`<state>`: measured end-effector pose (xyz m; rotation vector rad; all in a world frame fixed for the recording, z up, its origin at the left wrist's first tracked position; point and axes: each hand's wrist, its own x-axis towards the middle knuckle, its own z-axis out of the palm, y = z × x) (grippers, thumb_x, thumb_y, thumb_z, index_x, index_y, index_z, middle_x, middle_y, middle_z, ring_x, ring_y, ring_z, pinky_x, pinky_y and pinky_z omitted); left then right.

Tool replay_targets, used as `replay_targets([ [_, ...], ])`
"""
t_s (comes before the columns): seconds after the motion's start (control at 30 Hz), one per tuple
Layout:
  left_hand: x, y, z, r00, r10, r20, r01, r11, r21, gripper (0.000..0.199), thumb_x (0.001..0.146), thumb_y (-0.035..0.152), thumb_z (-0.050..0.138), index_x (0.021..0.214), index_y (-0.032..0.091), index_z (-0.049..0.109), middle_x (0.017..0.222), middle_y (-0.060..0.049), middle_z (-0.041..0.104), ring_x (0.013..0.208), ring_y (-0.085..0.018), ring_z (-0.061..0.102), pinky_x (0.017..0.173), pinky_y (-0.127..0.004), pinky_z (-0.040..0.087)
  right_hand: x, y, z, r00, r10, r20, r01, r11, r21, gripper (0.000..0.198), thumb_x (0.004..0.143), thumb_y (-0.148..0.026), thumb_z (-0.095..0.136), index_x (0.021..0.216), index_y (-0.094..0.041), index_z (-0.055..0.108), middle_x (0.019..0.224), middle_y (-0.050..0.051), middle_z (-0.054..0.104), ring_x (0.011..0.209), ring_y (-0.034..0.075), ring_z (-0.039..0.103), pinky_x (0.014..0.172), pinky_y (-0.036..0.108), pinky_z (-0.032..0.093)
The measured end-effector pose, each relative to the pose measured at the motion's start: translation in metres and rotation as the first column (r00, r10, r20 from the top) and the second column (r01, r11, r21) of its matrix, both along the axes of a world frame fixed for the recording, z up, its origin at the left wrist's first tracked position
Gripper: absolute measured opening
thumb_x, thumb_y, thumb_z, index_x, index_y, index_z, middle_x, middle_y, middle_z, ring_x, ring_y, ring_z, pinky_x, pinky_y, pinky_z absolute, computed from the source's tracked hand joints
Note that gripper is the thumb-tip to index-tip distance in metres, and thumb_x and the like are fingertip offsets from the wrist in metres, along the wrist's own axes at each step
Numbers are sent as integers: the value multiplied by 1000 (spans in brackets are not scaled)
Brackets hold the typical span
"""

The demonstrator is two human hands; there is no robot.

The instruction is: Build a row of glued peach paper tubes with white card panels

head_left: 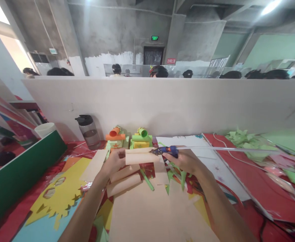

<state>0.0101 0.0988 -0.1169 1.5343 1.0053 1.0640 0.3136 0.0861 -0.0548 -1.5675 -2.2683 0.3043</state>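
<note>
My left hand point(115, 162) is closed on the left end of a pale peach paper strip point(139, 158), partly curled along its length. In my right hand point(184, 159) is a blue hot glue gun point(166, 151), with a long clear glue stick point(223, 149) jutting out behind it to the right. The nozzle meets the top edge of the strip near its right end. Below lie a peach paper roll point(124, 185) and a thin green paper tube point(147, 180). Large peach sheets point(139, 211) cover the table between my arms.
Orange point(115, 137) and green point(141, 137) paper models stand behind my hands, beside a water bottle point(88, 131). Cut yellow paper point(59, 191) lies left near a green board point(23, 181). A white panel point(149, 104) closes off the back. Crumpled green paper point(240, 139) and a cable lie right.
</note>
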Motion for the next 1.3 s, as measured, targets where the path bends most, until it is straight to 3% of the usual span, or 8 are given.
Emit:
replay_targets([
  [0.13,-1,1,-2,1000,0,-17,0,1000,8,29,71,23,71,99,14,74,86,-6,76,72,-19,69,70,-29,54,5,2,-1,993,85,-87,-86,996,-2,43,93,-55,43,72,-22,62,75,1,67,73,20,62,69,28,43],
  [0.33,3,0,-3,999,-24,-27,24,1000,4,26,72,25,73,96,14,74,88,-7,76,84,-23,70,76,-30,54,-8,-2,-1,977,153,-150,-150,988,27,40,94,-52,44,73,-22,61,79,0,65,73,18,60,69,27,43],
  [0.67,2,2,-4,999,-19,-29,18,1000,-11,22,72,25,73,91,14,73,88,-6,76,76,-21,69,69,-27,53,5,4,-3,999,22,-28,-21,999,39,44,92,-59,43,70,-23,56,71,0,62,69,18,59,65,27,39],
  [0.97,4,-1,-3,999,-24,-32,23,1000,-16,20,72,21,72,91,15,73,85,-5,76,80,-21,69,74,-28,53,-8,-2,1,995,68,-66,-66,997,33,43,92,-58,43,70,-23,53,72,0,62,69,19,59,63,27,39],
  [1.1,2,0,-3,999,4,-48,-5,1000,-21,21,71,24,73,89,14,74,80,-4,76,73,-19,68,69,-27,53,5,2,-1,999,16,-37,-14,999,30,42,93,-58,43,72,-24,55,73,0,64,72,19,61,67,28,41],
  [1.3,0,2,-5,1000,-6,-10,5,1000,-25,25,71,23,73,95,14,74,88,-6,77,80,-22,70,72,-28,53,20,7,-4,1000,-23,-18,24,999,35,42,92,-58,43,78,-24,64,84,1,69,80,21,64,73,29,41],
])
